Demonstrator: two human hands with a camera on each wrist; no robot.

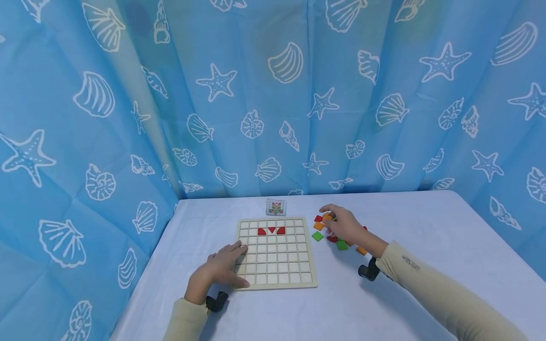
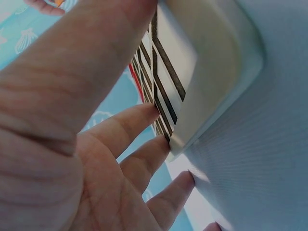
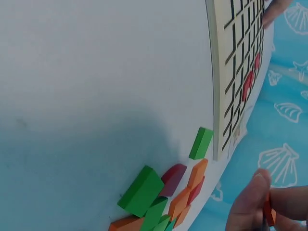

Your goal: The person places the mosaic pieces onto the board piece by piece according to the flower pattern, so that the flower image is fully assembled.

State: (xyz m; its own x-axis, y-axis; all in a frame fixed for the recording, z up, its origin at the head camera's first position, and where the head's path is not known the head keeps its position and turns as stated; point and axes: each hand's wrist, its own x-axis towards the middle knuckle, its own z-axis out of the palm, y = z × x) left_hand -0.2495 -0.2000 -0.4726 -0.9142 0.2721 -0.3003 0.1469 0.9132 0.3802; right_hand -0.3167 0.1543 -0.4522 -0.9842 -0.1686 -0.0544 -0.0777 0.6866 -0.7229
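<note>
My left hand [image 1: 223, 266] lies spread over the left edge of a pale square grid board [image 1: 272, 267], fingertips on its cells and rim. Three red pieces sit in one row near the board's far side: a quarter-round piece [image 1: 262, 231], a small triangle [image 1: 272, 230] and another quarter-round piece [image 1: 281, 230]. To the right of the board, my right hand [image 1: 343, 225] is above a loose pile of coloured pieces. Between thumb and finger it pinches an orange piece [image 3: 269, 211], mostly covered by the fingers.
The pile holds several green, orange and red pieces, among them a green tile [image 1: 317, 236] beside the board and a thick green block [image 3: 142, 191]. A small patterned card [image 1: 276, 207] lies behind the board. A blue shell-print curtain [image 1: 256, 94] surrounds the white table [image 1: 426, 237].
</note>
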